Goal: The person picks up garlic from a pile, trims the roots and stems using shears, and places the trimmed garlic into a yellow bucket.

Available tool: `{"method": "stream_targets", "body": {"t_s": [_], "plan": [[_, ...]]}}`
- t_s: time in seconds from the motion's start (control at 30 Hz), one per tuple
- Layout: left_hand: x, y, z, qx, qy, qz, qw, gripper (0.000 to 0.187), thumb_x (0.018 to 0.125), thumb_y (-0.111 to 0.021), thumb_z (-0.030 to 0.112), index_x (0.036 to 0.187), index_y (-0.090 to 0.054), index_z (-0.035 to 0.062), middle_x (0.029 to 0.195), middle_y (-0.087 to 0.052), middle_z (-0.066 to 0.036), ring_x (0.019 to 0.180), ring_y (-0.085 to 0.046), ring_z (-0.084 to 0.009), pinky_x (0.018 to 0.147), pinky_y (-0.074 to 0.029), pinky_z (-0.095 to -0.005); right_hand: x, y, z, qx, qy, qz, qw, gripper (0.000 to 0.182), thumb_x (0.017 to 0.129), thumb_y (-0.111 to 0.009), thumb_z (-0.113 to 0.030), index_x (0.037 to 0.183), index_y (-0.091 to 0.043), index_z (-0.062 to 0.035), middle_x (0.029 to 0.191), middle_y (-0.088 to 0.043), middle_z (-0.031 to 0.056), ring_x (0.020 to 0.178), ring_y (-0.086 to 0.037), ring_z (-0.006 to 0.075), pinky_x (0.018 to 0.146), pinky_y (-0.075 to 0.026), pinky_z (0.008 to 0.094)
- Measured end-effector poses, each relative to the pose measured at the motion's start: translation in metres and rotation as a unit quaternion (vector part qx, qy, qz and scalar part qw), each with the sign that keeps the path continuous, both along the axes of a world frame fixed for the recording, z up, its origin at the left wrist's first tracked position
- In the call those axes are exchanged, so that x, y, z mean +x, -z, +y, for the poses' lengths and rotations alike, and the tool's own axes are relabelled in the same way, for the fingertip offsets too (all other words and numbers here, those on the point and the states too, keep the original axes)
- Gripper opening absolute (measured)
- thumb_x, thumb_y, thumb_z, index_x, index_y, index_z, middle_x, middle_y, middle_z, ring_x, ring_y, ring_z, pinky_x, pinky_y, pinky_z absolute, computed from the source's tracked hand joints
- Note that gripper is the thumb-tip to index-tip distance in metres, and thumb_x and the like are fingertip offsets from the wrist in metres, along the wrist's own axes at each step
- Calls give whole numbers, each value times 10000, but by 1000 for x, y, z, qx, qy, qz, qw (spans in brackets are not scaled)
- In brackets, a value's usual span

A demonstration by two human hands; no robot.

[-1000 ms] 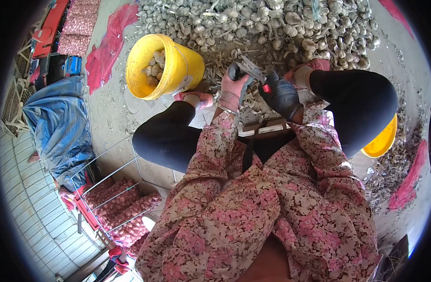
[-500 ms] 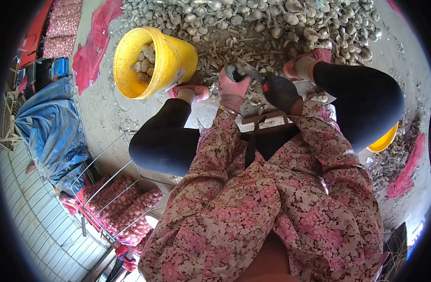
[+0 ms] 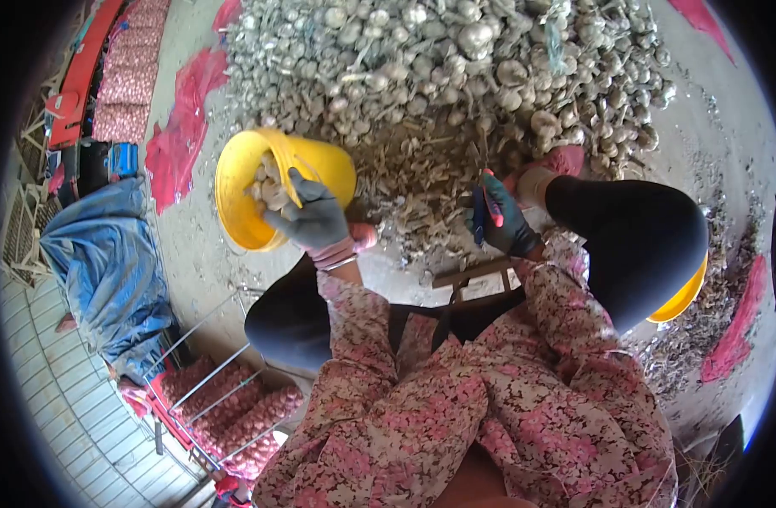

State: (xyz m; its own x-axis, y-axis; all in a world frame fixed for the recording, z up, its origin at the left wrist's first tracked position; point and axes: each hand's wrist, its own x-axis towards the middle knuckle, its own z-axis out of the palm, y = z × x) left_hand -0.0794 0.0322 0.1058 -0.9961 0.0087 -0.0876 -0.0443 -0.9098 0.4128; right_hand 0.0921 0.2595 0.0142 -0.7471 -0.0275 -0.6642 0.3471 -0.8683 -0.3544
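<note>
My left hand, in a grey-coated glove with a pink cuff, is at the mouth of a tilted yellow bucket. Its fingers and thumb are spread apart. Garlic bulbs lie inside the bucket, close to the fingertips. In a dark glove, my right hand is closed around red-handled pruning shears, whose blades point away from me. Beyond both hands spreads a large heap of garlic bulbs with dry stalks.
Cut stalks litter the floor ahead. A second yellow bucket shows behind my right knee. Filled garlic sacks, a metal rack and a blue tarp stand to the left. Pink netting lies on the floor.
My left hand has left the right hand and moved left to the bucket, its fingers spreading. The right hand has stayed near my right foot with the shears. The view has tilted up.
</note>
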Motion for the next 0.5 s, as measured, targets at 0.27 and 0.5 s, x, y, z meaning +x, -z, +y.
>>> {"method": "stream_targets", "body": {"t_s": [0.27,0.5], "plan": [[-56,48,178,-456,242,-80,852,387,854,-646,257,1176,-520,83,1059,-579,-92,822,-589,-206,724,-484,-336,-4,14,10,-138,78,123,980,198,871,-587,-178,1050,-508,-151,794,-535,13,682,-566,166,665,-509,312],[-115,83,355,-590,369,-188,692,523,829,-668,408,1229,-519,107,1279,-477,-107,805,-615,-209,618,-561,-254,-10,11,17,50,112,-52,991,269,870,-596,-144,1124,-506,-155,864,-536,-8,719,-534,122,692,-500,286]]}}
